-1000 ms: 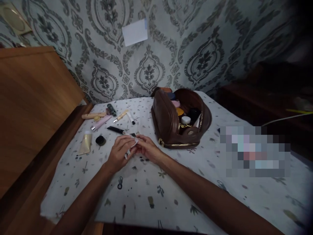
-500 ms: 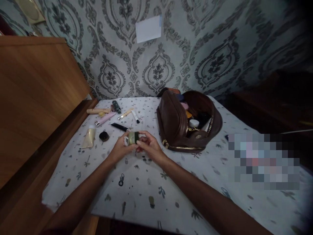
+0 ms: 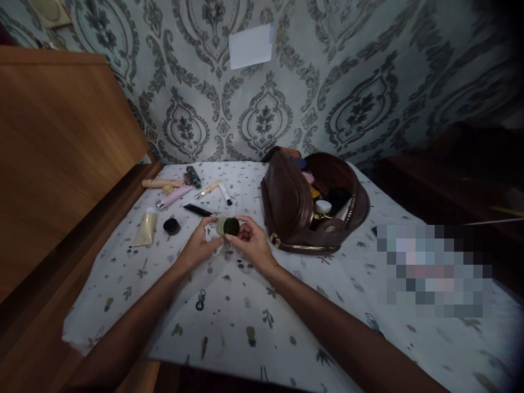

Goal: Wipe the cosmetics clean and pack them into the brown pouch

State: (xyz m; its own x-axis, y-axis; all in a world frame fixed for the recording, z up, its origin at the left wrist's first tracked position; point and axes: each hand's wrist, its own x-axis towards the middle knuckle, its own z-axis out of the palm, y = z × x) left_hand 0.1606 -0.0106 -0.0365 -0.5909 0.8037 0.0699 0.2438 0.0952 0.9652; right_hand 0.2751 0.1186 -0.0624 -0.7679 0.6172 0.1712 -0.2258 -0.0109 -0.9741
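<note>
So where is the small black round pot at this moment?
In the head view, the small black round pot lies on the patterned cloth, left of the left hand, beside the cream tube.

The scene is dim, with soft, cool light falling mostly on the wallpaper and the far part of the cloth. The right side and corners sink into near black, a strong vignette. Straight edges bow outward near the frame's border. A pixelated block masks part of the right. Shadows are faint and diffuse; no glare shows.
</note>
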